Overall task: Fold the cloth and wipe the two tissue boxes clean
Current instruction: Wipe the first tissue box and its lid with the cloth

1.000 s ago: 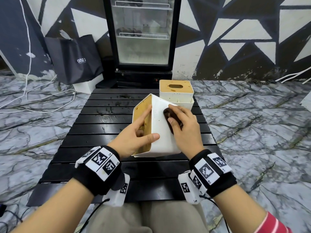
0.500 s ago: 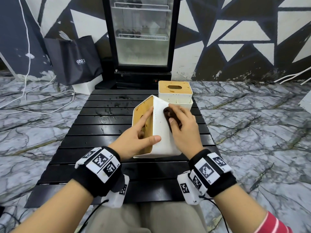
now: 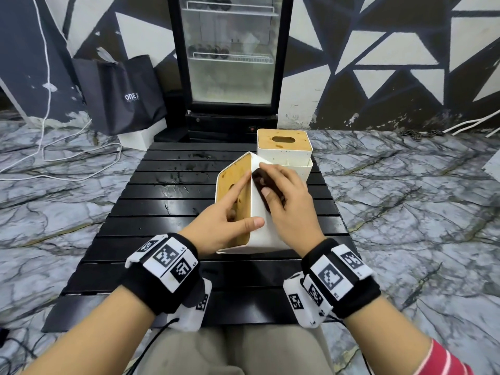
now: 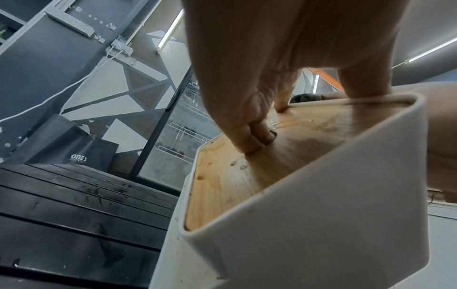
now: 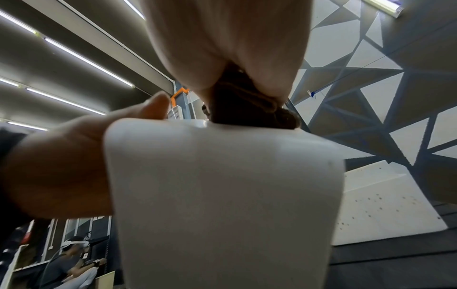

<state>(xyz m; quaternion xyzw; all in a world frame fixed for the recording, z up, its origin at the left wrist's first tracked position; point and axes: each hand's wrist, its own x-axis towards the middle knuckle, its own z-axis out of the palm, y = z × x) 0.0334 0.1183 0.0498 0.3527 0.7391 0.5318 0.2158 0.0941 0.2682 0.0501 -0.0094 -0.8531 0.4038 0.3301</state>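
A white tissue box (image 3: 259,239) with a wooden lid (image 3: 230,180) stands tipped on its edge on the black slatted table (image 3: 167,212). My left hand (image 3: 244,203) grips it, with fingers (image 4: 252,136) hooked into the lid's slot and the thumb across the white side. My right hand (image 3: 286,201) holds a folded dark brown cloth (image 3: 259,180) and presses it on that white side near the top edge. The right wrist view shows the cloth (image 5: 247,105) bunched under the fingers on the box (image 5: 222,195). The second tissue box (image 3: 282,147) stands upright just behind.
A glass-door fridge (image 3: 230,63) stands beyond the table's far edge, with a black bag (image 3: 121,96) to its left. White cables (image 3: 67,147) trail over the marble floor on the left. A seated person (image 5: 71,260) shows far off in the right wrist view.
My right hand has slid the cloth up and to the left along the box's white side, toward its top edge. The left hand's hold on the box is unchanged.
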